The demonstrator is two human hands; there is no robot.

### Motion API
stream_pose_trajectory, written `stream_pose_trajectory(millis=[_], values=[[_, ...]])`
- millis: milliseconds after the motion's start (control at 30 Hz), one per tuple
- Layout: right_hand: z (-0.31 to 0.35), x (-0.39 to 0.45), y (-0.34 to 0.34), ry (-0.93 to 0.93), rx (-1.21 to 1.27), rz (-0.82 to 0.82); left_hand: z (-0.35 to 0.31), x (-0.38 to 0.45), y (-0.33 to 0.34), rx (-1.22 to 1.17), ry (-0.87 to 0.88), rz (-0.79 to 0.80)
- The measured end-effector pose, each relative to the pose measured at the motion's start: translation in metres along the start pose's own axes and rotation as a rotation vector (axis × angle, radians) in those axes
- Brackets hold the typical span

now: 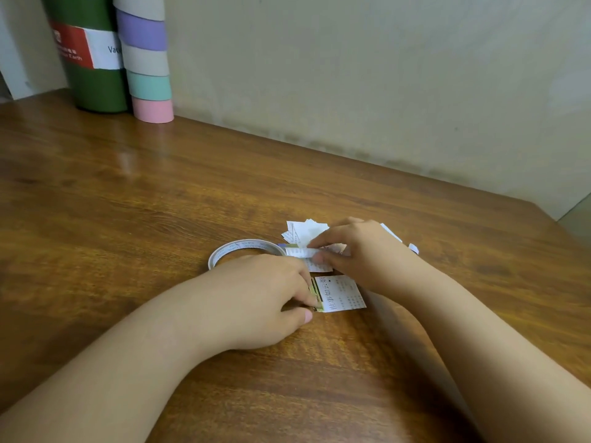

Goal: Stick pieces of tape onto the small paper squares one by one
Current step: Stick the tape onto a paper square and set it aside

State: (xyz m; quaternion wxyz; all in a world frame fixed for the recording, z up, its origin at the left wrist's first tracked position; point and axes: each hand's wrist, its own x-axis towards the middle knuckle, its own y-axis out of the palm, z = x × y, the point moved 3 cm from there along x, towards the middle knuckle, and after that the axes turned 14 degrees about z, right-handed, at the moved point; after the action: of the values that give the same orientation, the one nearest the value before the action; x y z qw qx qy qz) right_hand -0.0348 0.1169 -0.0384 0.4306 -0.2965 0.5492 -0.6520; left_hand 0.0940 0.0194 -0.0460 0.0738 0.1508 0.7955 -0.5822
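Observation:
A roll of white double-sided tape lies flat on the wooden table, partly behind my left hand. My left hand's fingertips hold down the left edge of a printed paper square. My right hand pinches a strip of tape that runs from the roll, over another small paper piece. A pile of small white paper squares lies just behind my right hand.
A green cylinder with a red and white label and a pastel striped tube stand at the table's back left against the wall. A small paper scrap lies to the right of my right wrist. The table's right edge is close.

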Motion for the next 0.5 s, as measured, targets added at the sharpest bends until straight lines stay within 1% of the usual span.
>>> stream_pose_trajectory(millis=[200,300,400,433,467,500], values=[[0.004,-0.004,0.004,0.002,-0.036,-0.114,0.001,0.001,0.001,-0.006,0.005,0.001],[0.005,-0.005,0.003,0.043,-0.028,-0.163,0.001,0.000,0.001,-0.013,0.010,-0.012],[-0.001,-0.015,-0.013,0.080,0.158,-0.326,0.000,0.000,0.000,-0.012,0.024,-0.022],[-0.003,-0.021,-0.021,0.104,0.231,-0.356,-0.001,-0.001,0.000,-0.007,0.024,-0.019],[-0.006,-0.029,-0.026,0.133,0.302,-0.340,-0.002,-0.001,-0.001,-0.004,0.030,-0.021],[-0.008,-0.037,-0.030,0.152,0.376,-0.280,-0.003,-0.001,-0.001,-0.002,0.034,-0.023]])
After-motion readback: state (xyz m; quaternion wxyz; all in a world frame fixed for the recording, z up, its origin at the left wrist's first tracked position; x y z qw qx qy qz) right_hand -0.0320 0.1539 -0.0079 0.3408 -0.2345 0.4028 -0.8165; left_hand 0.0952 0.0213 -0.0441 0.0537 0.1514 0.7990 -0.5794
